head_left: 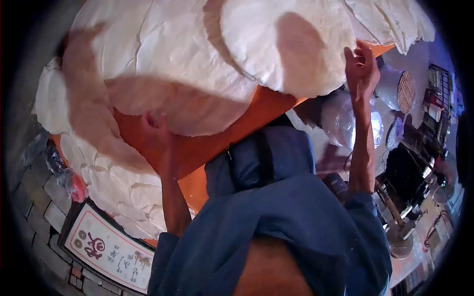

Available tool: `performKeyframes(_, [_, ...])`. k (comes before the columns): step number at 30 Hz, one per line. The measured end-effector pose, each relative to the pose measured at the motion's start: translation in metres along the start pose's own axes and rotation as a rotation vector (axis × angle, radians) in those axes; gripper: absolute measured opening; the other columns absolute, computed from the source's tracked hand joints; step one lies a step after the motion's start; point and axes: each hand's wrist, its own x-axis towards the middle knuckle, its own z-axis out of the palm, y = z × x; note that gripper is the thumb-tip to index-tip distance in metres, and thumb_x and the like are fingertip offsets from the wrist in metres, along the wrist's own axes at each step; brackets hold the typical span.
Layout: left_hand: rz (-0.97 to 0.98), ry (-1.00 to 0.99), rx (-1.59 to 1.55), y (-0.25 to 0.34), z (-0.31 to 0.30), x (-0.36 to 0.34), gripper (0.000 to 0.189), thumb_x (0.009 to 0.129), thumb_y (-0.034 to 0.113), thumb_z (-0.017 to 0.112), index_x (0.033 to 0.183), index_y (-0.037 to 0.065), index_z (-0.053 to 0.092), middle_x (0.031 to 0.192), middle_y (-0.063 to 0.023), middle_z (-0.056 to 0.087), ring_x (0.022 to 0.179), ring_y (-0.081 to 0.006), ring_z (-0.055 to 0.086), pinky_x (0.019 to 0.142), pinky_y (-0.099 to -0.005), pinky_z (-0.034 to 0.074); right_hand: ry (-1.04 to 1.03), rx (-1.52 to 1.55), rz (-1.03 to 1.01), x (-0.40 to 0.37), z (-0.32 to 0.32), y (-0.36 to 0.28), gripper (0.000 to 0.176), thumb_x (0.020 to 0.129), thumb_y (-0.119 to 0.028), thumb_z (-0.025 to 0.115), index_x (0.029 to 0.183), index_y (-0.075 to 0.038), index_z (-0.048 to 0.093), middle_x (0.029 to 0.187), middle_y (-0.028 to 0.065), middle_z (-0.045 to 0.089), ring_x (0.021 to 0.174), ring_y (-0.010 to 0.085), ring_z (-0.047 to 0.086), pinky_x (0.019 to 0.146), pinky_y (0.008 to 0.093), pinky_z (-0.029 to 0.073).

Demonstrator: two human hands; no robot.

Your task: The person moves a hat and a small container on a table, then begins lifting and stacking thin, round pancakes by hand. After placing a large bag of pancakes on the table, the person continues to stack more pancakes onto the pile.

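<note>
Large thin round sheets of pale dough or flatbread (pixel 173 54) overlap across an orange surface (pixel 197 153). The topmost round (pixel 256 39) lies at the upper middle. At the lower left edge of the big sheets, my left hand (pixel 159 129) hangs over the orange surface, fingers curled and apart, with nothing seen in them. My right hand (pixel 363 69) is beside the right edge of the top round, its fingers bent, thumb and fingertips near each other with a gap between them. Nothing shows in it.
A framed sign (pixel 108 249) with written characters stands at the lower left by a brick floor (pixel 34 197). Clear plastic bags (pixel 345 121), a round woven piece (pixel 406 92) and a rack (pixel 438 81) with small items are at the right. A dark bag (pixel 271 155) is at my waist.
</note>
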Motion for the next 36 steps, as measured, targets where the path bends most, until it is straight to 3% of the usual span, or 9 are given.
performKeyframes(2, [-0.093, -0.035, 0.029, -0.015, -0.017, -0.007, 0.048, 0.081, 0.023, 0.077, 0.119, -0.001, 0.059, 0.098, -0.0102, 0.067, 0.09, -0.0192, 0.063, 0.085, -0.0315, 0.05, -0.296, 0.359, -0.036, -0.048, 0.008, -0.032, 0.038, 0.078, -0.016, 0.077, 0.113, -0.007, 0.064, 0.101, 0.0126, 0.065, 0.086, 0.025, 0.064, 0.075, 0.036, 0.052])
performKeyframes(4, [-0.087, -0.044, -0.091, -0.015, -0.021, -0.001, 0.052, 0.081, 0.024, 0.077, 0.122, -0.002, 0.057, 0.094, -0.0092, 0.066, 0.088, -0.0197, 0.062, 0.083, -0.0321, 0.05, -0.586, 0.317, -0.42, -0.098, 0.011, -0.09, 0.036, 0.074, 0.002, 0.071, 0.109, -0.002, 0.065, 0.101, 0.0146, 0.065, 0.092, 0.0256, 0.064, 0.081, 0.0343, 0.052])
performKeyframes(8, [-0.068, 0.084, -0.153, -0.041, -0.004, 0.011, 0.039, 0.083, 0.02, 0.073, 0.11, -0.003, 0.058, 0.085, -0.0064, 0.062, 0.071, -0.0169, 0.059, 0.067, -0.0311, 0.049, -0.812, 0.336, -0.844, -0.192, 0.092, -0.128, 0.055, 0.064, -0.024, 0.077, 0.112, -0.006, 0.059, 0.108, 0.0173, 0.058, 0.106, 0.0388, 0.057, 0.083, 0.0447, 0.049])
performKeyframes(17, [-0.585, -0.38, -1.198, -0.071, -0.013, 0.044, 0.015, 0.08, 0.007, 0.066, 0.092, 0.001, 0.06, 0.076, -0.0063, 0.059, 0.062, -0.0147, 0.055, 0.049, -0.0251, 0.042, -0.47, 0.181, -1.011, -0.246, 0.127, -0.165, 0.045, 0.07, -0.022, 0.07, 0.109, -0.004, 0.059, 0.1, 0.015, 0.057, 0.095, 0.0363, 0.057, 0.077, 0.0446, 0.048])
performKeyframes(23, [-0.314, -0.486, -1.4, 0.065, -0.102, 0.059, 0.007, 0.09, 0.011, 0.059, 0.093, 0.005, 0.06, 0.076, -0.0046, 0.06, 0.065, -0.0155, 0.055, 0.054, -0.0267, 0.042, -0.478, 0.349, -0.868, -0.188, 0.069, -0.22, 0.038, 0.071, -0.011, 0.068, 0.107, -0.004, 0.061, 0.088, 0.0122, 0.06, 0.083, 0.0318, 0.063, 0.064, 0.039, 0.052])
performKeyframes(25, [0.167, -0.64, -1.644, 0.107, -0.105, 0.065, 0.014, 0.092, 0.011, 0.058, 0.102, 0.001, 0.061, 0.085, -0.0066, 0.063, 0.07, -0.0163, 0.057, 0.06, -0.0273, 0.044, -0.191, 0.72, -0.655, -0.136, 0.029, -0.24, 0.011, 0.075, -0.008, 0.064, 0.083, -0.004, 0.057, 0.07, 0.0156, 0.058, 0.064, 0.0365, 0.061, 0.054, 0.0453, 0.048])
performKeyframes(27, [0.162, -0.497, -1.58, 0.162, -0.105, 0.048, 0.02, 0.093, 0.011, 0.058, 0.109, 0.001, 0.062, 0.091, -0.0067, 0.064, 0.074, -0.0161, 0.058, 0.062, -0.0256, 0.045, -0.399, 0.766, -0.207, -0.085, -0.019, -0.23, 0.022, 0.094, -0.022, 0.064, 0.094, -0.001, 0.07, 0.077, 0.0101, 0.071, 0.062, 0.0124, 0.063, 0.058, 0.0286, 0.051])
performKeyframes(32, [0.361, -0.296, -0.962, 0.18, -0.03, 0.061, 0.035, 0.091, 0.015, 0.063, 0.123, 0.002, 0.06, 0.096, -0.0034, 0.064, 0.081, -0.0124, 0.059, 0.067, -0.0238, 0.047, -0.324, 1.228, 0.204, 0.007, -0.047, -0.11, 0.034, 0.094, -0.025, 0.062, 0.114, 0.003, 0.063, 0.093, 0.0164, 0.069, 0.079, 0.0272, 0.069, 0.071, 0.0362, 0.056])
performKeyframes(36, [0.393, -0.421, -0.724, 0.154, 0.052, 0.062, 0.042, 0.085, 0.014, 0.071, 0.123, 0.002, 0.06, 0.099, -0.0035, 0.064, 0.089, -0.0111, 0.059, 0.076, -0.0245, 0.05, -0.154, 0.948, 0.395, 0.02, 0.013, 0.018, 0.032, 0.086, -0.025, 0.069, 0.098, 0.005, 0.066, 0.086, 0.0076, 0.067, 0.076, 0.0167, 0.064, 0.067, 0.0305, 0.052])
